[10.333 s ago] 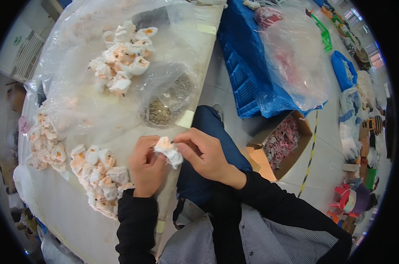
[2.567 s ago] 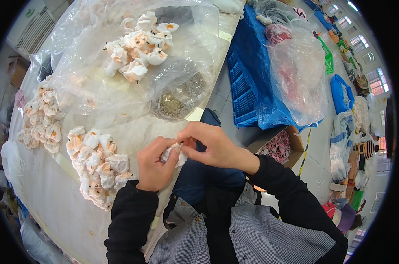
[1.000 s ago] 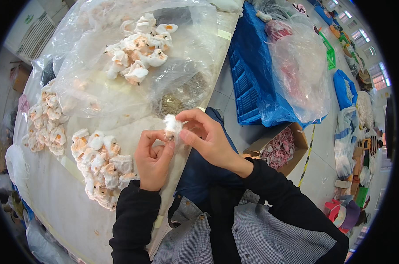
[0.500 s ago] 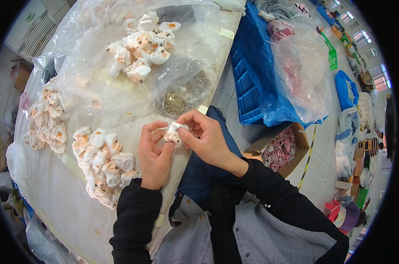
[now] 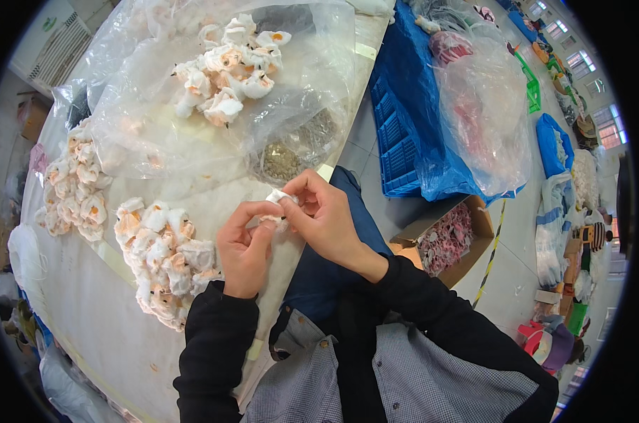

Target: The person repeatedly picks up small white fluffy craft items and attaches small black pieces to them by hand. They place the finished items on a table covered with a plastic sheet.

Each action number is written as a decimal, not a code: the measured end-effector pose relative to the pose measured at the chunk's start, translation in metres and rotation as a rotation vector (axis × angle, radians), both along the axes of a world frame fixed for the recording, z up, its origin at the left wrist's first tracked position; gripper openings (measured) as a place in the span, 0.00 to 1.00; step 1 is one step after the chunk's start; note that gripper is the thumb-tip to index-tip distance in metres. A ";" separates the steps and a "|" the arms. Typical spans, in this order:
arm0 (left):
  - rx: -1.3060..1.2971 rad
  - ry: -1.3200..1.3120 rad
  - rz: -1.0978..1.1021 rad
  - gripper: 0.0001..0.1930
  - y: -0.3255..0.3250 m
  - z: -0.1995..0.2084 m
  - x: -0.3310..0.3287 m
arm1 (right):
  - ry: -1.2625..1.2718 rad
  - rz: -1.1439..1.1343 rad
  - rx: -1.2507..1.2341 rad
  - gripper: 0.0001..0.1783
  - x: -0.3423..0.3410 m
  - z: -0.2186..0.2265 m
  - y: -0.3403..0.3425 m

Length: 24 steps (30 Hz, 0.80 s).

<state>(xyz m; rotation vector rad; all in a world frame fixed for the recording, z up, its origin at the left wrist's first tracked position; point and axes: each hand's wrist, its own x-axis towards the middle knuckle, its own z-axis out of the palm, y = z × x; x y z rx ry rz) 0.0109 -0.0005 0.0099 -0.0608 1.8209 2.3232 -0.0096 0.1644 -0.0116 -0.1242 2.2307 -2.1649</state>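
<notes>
A small white and peach plush piece (image 5: 280,223) is pinched between my two hands above the table's right edge. The fingers of my left hand (image 5: 245,247) close on its lower left side, thumb up against it. From the other side, my right hand (image 5: 323,218) grips its white upper part between thumb and forefinger. My fingers cover much of the piece. Left of my hands lies a heap of similar fluffy pieces (image 5: 166,257), some with small dark points. Beyond my hands, a clear plastic bag (image 5: 291,127) holds small pale or clear bits.
More plush pieces form a pile (image 5: 228,67) on plastic sheeting and another pile (image 5: 78,187) at the table's far left. Right of the table stand a blue crate (image 5: 397,141) with bagged items and a cardboard box (image 5: 480,229) of pink scraps. Yellow-black tape (image 5: 492,257) marks the floor.
Both hands have shifted slightly left, and my left fingers have closed further over the plush piece. Its dark eye-like spot, visible before, is now mostly covered.
</notes>
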 end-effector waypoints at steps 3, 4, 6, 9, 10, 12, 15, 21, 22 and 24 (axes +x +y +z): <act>-0.034 0.030 -0.020 0.07 0.001 -0.004 -0.001 | -0.007 0.001 -0.036 0.07 -0.001 -0.001 0.003; -0.032 0.034 -0.010 0.07 0.001 -0.005 -0.001 | -0.006 0.003 -0.048 0.07 -0.001 -0.002 0.004; -0.028 0.046 0.010 0.07 0.001 -0.009 -0.002 | -0.011 0.011 -0.027 0.07 0.000 -0.002 0.004; -0.018 0.046 -0.001 0.06 0.000 -0.014 -0.002 | 0.005 0.001 -0.012 0.07 0.002 -0.003 0.001; -0.021 0.054 -0.004 0.06 0.000 -0.015 -0.002 | 0.014 -0.006 -0.010 0.07 0.002 -0.003 -0.001; -0.026 0.073 -0.008 0.05 0.000 -0.017 -0.003 | 0.027 -0.042 -0.039 0.07 0.003 -0.006 -0.006; -0.025 0.101 0.006 0.05 0.002 -0.022 -0.003 | 0.052 -0.055 -0.017 0.07 0.002 -0.007 -0.009; 0.015 0.061 -0.009 0.06 0.000 -0.019 -0.002 | 0.037 -0.065 -0.051 0.06 0.003 0.000 -0.012; 0.015 0.061 -0.014 0.06 -0.001 -0.019 -0.002 | 0.033 -0.066 -0.062 0.06 0.004 0.001 -0.012; 0.015 0.061 -0.025 0.07 -0.004 -0.021 -0.001 | 0.004 -0.071 -0.072 0.06 0.006 0.001 -0.011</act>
